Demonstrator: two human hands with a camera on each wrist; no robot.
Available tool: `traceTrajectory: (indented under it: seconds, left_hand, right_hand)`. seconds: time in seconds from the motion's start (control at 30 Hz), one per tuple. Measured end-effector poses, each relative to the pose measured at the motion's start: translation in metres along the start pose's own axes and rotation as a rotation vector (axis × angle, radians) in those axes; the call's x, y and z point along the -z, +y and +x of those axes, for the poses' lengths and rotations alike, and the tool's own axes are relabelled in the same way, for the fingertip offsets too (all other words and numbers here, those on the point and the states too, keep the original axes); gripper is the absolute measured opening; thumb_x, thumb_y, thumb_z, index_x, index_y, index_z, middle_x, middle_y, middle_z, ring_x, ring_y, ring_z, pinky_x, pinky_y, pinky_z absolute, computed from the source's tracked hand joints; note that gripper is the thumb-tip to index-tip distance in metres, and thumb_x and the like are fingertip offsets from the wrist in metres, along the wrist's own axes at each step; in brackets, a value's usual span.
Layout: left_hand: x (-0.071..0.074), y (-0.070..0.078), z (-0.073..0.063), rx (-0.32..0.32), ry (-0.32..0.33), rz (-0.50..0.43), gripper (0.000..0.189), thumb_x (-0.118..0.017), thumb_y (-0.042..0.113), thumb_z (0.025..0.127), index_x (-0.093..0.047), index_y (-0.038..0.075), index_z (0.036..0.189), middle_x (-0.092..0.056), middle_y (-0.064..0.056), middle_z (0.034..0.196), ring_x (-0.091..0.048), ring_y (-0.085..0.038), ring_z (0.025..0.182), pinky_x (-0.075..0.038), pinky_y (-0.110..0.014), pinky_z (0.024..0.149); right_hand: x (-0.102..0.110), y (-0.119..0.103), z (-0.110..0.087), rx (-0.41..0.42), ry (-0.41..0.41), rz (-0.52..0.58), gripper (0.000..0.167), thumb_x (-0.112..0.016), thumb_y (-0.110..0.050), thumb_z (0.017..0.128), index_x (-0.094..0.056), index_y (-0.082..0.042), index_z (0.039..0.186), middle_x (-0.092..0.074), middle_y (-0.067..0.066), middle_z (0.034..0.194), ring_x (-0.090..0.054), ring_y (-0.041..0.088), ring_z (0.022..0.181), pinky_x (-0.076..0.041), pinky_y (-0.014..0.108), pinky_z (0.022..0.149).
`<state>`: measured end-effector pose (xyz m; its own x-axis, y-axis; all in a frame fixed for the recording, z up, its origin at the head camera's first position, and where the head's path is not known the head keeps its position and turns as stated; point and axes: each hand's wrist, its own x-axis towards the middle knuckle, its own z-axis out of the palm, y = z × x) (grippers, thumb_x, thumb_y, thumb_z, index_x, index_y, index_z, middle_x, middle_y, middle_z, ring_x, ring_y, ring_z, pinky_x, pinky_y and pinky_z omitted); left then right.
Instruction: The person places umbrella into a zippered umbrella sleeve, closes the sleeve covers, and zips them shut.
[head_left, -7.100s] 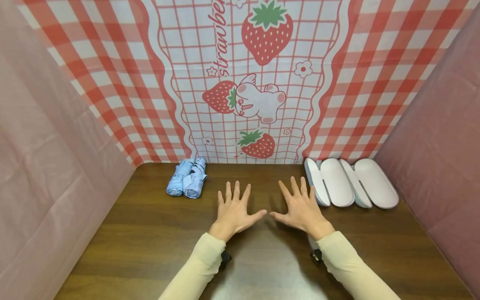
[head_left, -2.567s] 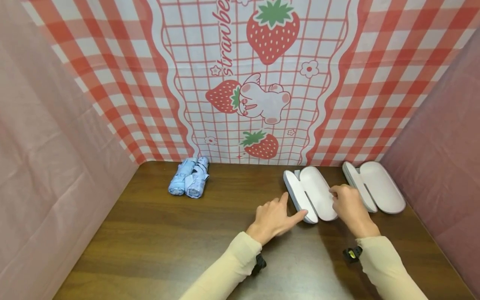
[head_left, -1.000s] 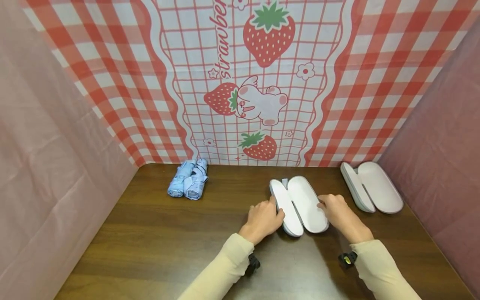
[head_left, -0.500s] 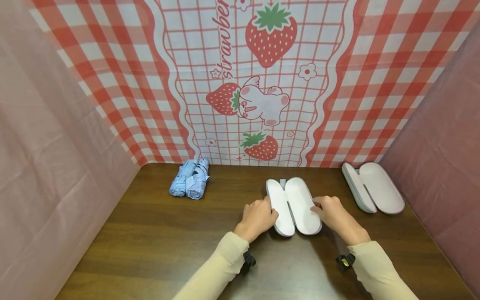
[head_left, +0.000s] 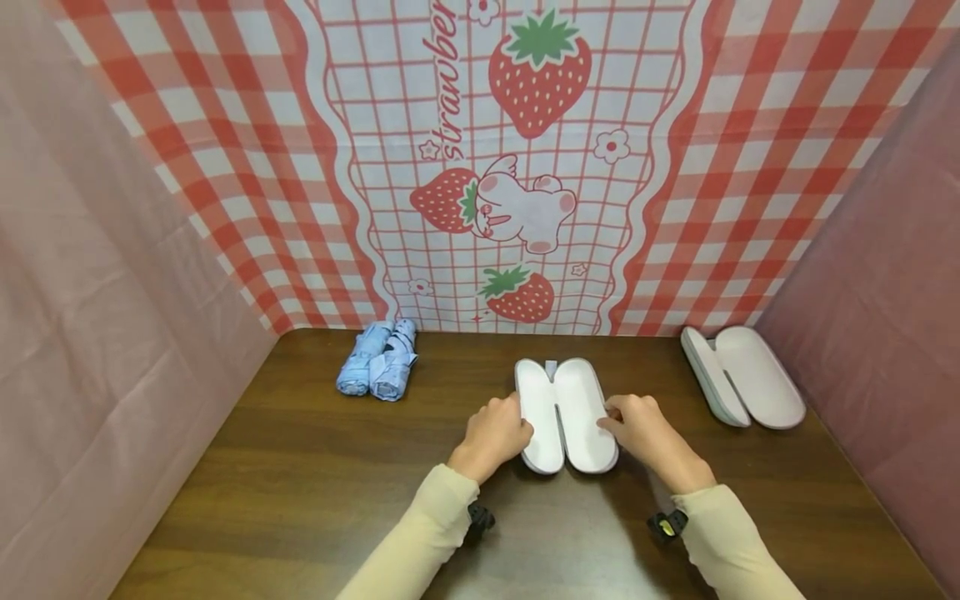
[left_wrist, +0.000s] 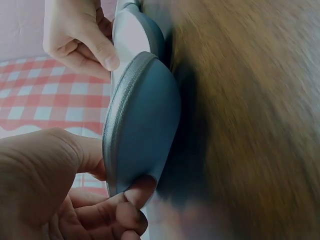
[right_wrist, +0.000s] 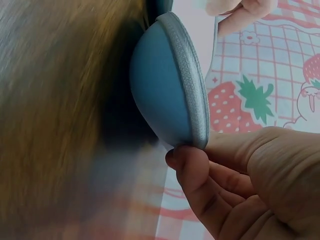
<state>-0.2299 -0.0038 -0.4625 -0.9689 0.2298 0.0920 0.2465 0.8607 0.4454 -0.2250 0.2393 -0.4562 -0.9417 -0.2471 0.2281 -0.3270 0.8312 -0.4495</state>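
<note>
Case [head_left: 581, 417], open w/ white inside up, at approx 5 o'clock in head view; L hand [head_left: 493, 433] pinches its 9 o'clock rim, R hand [head_left: 647, 432] its 3 o'clock rim. 2nd case [head_left: 759, 379] approx 3 o'clock of it, 2 blue rolls [head_left: 392, 371] 9–10 o'clock, on worktop [head_left: 300, 492].

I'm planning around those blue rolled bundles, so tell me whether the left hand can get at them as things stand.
Probably not without letting go: the left hand pinches the side of the nearer open case. Once free, likely yes, as nothing visible stands between it and the blue rolled bundles.
</note>
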Motion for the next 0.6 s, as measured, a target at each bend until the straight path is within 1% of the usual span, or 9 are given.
traceTrajectory:
  seconds: [0.1,0.2,0.3,0.43,0.53,0.6]
  left_hand:
    - [0.002,-0.006,-0.001,0.01,-0.008,-0.001,0.01,-0.065,0.016,0.088,-0.064,0.009,0.095,-0.073,-0.016,0.088,-0.068,-0.029,0.069,-0.049,-0.043,0.052]
    - [0.004,-0.011,-0.002,0.02,-0.019,0.0,0.011,-0.064,0.016,0.088,-0.064,0.008,0.097,-0.072,-0.016,0.089,-0.067,-0.029,0.069,-0.049,-0.043,0.052]
    - [0.005,-0.017,-0.004,0.03,-0.018,0.002,0.011,-0.064,0.016,0.088,-0.064,0.008,0.096,-0.071,-0.016,0.088,-0.066,-0.028,0.069,-0.048,-0.043,0.052]
    - [0.007,-0.023,-0.006,0.035,-0.004,-0.001,0.01,-0.064,0.015,0.087,-0.063,0.009,0.094,-0.07,-0.016,0.085,-0.064,-0.028,0.067,-0.046,-0.044,0.051]
    - [0.008,-0.026,-0.007,0.04,0.003,-0.019,0.011,-0.063,0.015,0.086,-0.063,0.009,0.095,-0.07,-0.016,0.086,-0.065,-0.029,0.068,-0.046,-0.044,0.051]
    - [0.009,-0.028,-0.008,0.051,0.007,-0.036,0.013,-0.063,0.016,0.086,-0.064,0.009,0.098,-0.071,-0.017,0.089,-0.066,-0.031,0.071,-0.047,-0.045,0.052]
  right_hand:
    - [-0.003,-0.004,0.0,-0.007,0.008,0.015,0.008,-0.078,0.0,0.086,-0.07,0.002,0.085,-0.066,0.003,0.069,-0.051,0.012,0.059,-0.044,0.026,0.054]
    - [-0.005,-0.008,0.0,-0.01,0.012,0.027,0.011,-0.077,0.0,0.086,-0.067,-0.001,0.081,-0.062,0.001,0.068,-0.049,0.011,0.058,-0.042,0.025,0.053]
    - [-0.008,-0.011,0.0,-0.02,-0.007,0.06,0.014,-0.076,0.0,0.087,-0.065,-0.003,0.079,-0.06,0.0,0.065,-0.051,0.009,0.054,-0.042,0.024,0.05]
    - [-0.012,-0.014,0.0,-0.027,-0.014,0.105,0.011,-0.075,0.0,0.088,-0.066,0.0,0.083,-0.061,0.0,0.065,-0.054,0.006,0.048,-0.044,0.023,0.046]
    - [-0.015,-0.016,0.0,-0.036,0.006,0.117,0.008,-0.076,0.001,0.087,-0.068,0.004,0.089,-0.062,0.001,0.066,-0.054,0.005,0.047,-0.044,0.023,0.045]
    - [-0.017,-0.018,0.001,-0.037,0.015,0.121,0.008,-0.075,0.002,0.087,-0.068,0.005,0.09,-0.062,0.002,0.066,-0.054,0.006,0.047,-0.044,0.023,0.045]
